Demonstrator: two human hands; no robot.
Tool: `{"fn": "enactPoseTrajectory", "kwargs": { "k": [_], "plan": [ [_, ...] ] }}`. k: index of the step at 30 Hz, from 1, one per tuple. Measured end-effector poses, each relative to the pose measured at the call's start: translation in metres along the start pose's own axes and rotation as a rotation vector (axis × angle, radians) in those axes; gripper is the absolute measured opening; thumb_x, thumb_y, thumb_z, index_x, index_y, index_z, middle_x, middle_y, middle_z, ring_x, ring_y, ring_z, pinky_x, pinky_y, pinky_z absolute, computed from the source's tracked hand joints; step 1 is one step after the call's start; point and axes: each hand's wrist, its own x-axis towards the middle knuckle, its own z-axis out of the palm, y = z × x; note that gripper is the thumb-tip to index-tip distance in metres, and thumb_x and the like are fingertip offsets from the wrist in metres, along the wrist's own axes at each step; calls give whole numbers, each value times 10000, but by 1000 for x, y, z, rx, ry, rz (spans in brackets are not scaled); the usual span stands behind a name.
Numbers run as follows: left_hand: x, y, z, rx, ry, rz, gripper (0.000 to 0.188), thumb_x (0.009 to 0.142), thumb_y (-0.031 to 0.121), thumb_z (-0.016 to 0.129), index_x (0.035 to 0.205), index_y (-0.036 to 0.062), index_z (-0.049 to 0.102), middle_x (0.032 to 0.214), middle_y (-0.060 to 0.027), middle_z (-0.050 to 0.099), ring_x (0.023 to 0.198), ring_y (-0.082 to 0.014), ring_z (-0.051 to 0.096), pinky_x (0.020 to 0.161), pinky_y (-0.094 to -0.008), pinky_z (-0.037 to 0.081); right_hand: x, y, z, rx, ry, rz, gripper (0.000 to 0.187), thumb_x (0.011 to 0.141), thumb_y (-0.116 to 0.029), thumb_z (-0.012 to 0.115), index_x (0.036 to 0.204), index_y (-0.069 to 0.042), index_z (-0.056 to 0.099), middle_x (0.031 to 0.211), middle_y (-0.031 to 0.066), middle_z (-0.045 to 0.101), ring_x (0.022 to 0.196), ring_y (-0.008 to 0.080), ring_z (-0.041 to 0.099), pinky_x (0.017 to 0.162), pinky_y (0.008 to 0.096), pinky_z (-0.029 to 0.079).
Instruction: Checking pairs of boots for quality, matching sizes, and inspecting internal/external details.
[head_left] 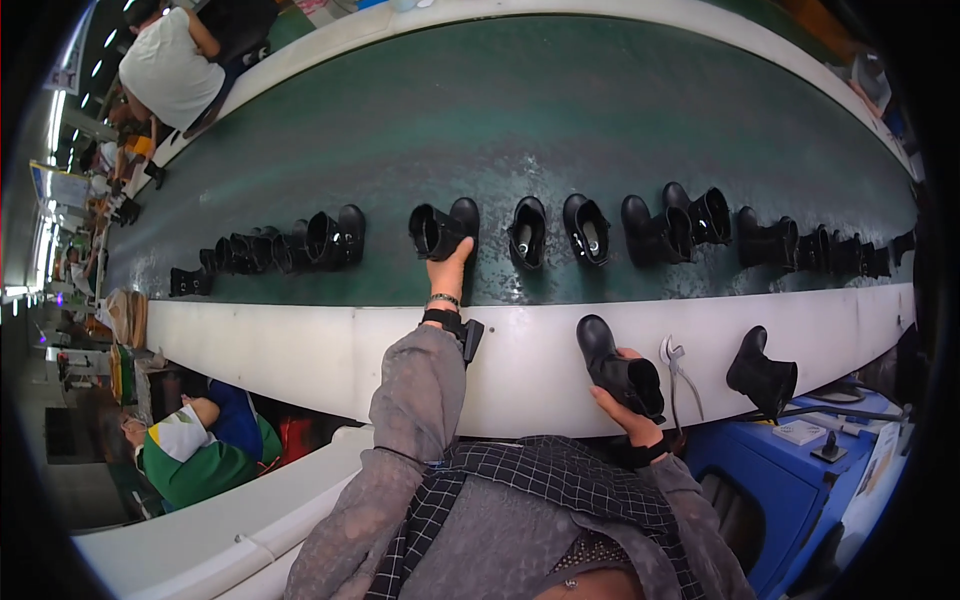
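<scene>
My left hand (451, 266) reaches over the green conveyor belt (520, 110), closed on a black boot (432, 229) whose toe points away from me. In my right hand (628, 412), above the white ledge (530, 350), another black boot (622, 372) tilts with its opening toward me. Metal pincers (681, 372) lie on the ledge just right of that hand. Between my hands, farther off, stand two black boots, one (527, 232) facing me with its opening up and the other (586, 230) beside it.
Rows of black boots (337, 236) line the belt to the left and right (708, 214). One more boot (762, 374) rests on the ledge at right, near a blue machine (770, 480). Co-workers sit at far left (175, 70) and near left (205, 450).
</scene>
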Motion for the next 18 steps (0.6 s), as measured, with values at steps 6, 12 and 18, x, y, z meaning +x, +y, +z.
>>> {"fn": "enactPoseTrajectory", "kwargs": {
  "k": [6,12,18],
  "plan": [
    [-32,14,-13,-620,-131,-309,472,864,324,633,1189,6,507,1190,-150,563,1115,-315,542,931,-518,456,-1,-10,10,143,73,160,635,726,-104,738,1273,-3,432,1166,98,512,1080,194,507,943,320,399],
    [-135,20,-15,-961,-399,-315,510,914,339,543,1288,14,421,1272,-181,513,1169,-350,508,958,-564,435,-5,37,-2,158,91,210,517,772,-176,704,1212,2,498,1128,79,554,1024,162,534,879,304,435],
    [-207,18,-29,-1118,-465,-515,500,910,291,552,1314,39,399,1303,-185,480,1168,-377,503,950,-588,442,10,10,-14,631,82,477,414,801,-145,669,1171,-6,545,1048,24,588,933,156,571,846,286,447]
  ]
}}
